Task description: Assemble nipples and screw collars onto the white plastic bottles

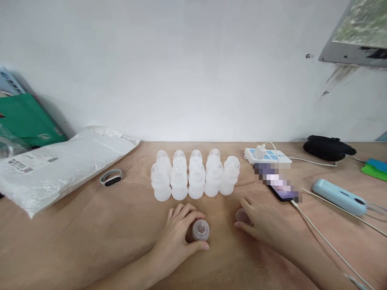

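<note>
My left hand (pixel 181 229) is curled round a small baby bottle (pixel 201 230), thumb on the near side and fingers on the far side. Seen nearly from above, the bottle shows a clear teat and a ringed collar; its body is mostly hidden. To the right, my right hand (pixel 256 219) pinches a clear domed cap (pixel 242 216) between thumb and fingers, close to the table. Beyond both hands, several white baby bottles (pixel 196 181) stand upright in two rows with clear domed caps on top.
A white plastic mailing bag (pixel 66 161) and a wristband (pixel 111 178) lie left on the brown table (pixel 90 233). On the right are a power strip (pixel 269 156), a charging phone (pixel 279 187), a light-blue device (pixel 338 197), cables and a black pouch (pixel 328 148).
</note>
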Motion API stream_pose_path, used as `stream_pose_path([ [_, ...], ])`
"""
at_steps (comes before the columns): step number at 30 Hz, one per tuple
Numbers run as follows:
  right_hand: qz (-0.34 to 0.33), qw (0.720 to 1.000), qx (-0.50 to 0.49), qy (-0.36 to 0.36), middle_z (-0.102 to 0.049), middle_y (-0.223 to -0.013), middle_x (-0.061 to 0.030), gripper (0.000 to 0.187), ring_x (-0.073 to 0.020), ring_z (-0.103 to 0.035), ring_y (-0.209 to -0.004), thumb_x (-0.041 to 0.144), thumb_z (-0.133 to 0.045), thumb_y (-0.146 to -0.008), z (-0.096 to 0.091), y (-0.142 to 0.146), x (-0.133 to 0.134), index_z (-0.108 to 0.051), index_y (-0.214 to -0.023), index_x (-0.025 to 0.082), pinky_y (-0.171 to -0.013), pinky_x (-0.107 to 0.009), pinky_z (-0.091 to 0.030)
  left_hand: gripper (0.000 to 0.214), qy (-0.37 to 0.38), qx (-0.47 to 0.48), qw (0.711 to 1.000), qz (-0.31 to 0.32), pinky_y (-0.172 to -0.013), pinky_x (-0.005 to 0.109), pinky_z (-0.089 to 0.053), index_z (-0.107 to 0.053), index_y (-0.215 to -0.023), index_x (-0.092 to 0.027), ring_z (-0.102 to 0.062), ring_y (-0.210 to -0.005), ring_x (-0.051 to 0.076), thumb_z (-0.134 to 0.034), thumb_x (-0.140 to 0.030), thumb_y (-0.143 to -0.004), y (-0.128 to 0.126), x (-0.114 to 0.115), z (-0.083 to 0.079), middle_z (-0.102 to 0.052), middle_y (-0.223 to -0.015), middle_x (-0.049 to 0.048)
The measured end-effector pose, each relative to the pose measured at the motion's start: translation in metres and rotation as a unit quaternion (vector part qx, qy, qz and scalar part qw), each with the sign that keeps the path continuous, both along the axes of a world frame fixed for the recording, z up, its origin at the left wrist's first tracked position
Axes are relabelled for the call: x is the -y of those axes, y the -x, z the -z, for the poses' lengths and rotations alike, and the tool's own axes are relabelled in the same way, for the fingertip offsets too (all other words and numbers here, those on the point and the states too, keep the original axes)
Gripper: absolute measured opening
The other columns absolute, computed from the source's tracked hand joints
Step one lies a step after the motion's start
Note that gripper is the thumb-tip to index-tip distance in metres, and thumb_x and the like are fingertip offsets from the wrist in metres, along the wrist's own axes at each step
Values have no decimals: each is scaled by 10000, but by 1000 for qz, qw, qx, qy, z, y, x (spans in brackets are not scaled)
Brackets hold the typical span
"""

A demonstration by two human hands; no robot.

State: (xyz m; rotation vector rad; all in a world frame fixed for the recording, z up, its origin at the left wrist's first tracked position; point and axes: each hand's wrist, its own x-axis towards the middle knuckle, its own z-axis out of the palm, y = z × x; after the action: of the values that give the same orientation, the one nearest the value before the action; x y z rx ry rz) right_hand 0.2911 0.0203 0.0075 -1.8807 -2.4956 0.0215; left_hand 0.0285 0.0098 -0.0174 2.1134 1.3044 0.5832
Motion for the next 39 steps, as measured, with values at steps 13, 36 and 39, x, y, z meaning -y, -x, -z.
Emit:
stream_pose_path([
  [13, 11, 994, -68, -83, -731, -944, -71, 320, -292, -729, -758, 292, -744, -771, 23, -1, -7, -566, -1029, 227, -575, -328, -471, 479, 5, -10, 1000, 12, -899, 429, -377, -650, -1108, -270, -541, -1083, 327, -890, -273, -694, 0, 1, -3, -649, -1153, 36],
  [36, -1, 932, -309, -191, -705, -1100, -125, 258, -249, -710, -934, 294, -435, -968, -20, -47, -101, -591, -1151, 202, -851, -469, -588, 525, 38, 10, 999, 11, -905, 433, -373, -600, -1100, -240, -546, -1066, 320, -893, -332, -674, 1, 5, -18, -644, -1126, 44],
  [39, 3, 929, -316, -191, -679, -1170, -127, 286, -265, -685, -1011, 329, -516, -931, -28, -57, -97, -576, -1184, 209, -885, -479, -572, 555, 36, 17, 999, 14, -902, 425, -376, -596, -1109, -248, -544, -1070, 324, -906, -337, -657, 0, 5, -17, -643, -1127, 42],
])
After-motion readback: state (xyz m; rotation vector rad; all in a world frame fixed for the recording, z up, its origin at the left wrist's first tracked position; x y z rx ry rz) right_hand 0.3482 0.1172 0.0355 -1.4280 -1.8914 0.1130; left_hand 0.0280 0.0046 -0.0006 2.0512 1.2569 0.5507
